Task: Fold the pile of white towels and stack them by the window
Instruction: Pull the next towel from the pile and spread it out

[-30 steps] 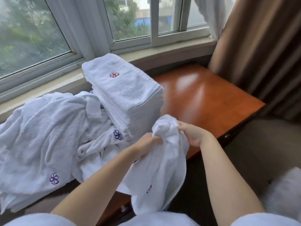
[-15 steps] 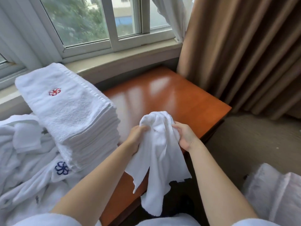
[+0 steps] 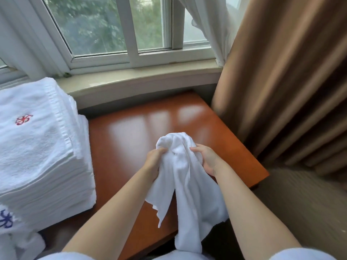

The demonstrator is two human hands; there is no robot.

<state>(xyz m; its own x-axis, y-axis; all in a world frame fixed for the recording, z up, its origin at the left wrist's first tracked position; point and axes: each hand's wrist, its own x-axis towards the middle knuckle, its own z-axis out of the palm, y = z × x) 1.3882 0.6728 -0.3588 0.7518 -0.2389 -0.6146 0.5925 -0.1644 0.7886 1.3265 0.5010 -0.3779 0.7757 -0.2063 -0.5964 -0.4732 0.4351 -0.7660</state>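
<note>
Tan curtain (image 3: 293, 81) filling the right side, sheer white curtain (image 3: 212, 25) beside it against the window (image 3: 116, 29). Pale sill (image 3: 140, 79) curving below the glass. Glossy red-brown surface (image 3: 131, 132) under the sill, carrying reflections of the panes. Tall stack of folded white towels (image 3: 37, 156) on its left part. Unfolded white towel (image 3: 187, 184) hanging above the near edge, bunched top gripped by left hand (image 3: 155, 162) and right hand (image 3: 206, 158), fingers curled into the cloth.

Soft window (image 3: 105, 25) daylight, tabletop (image 3: 131, 132) glare
</note>
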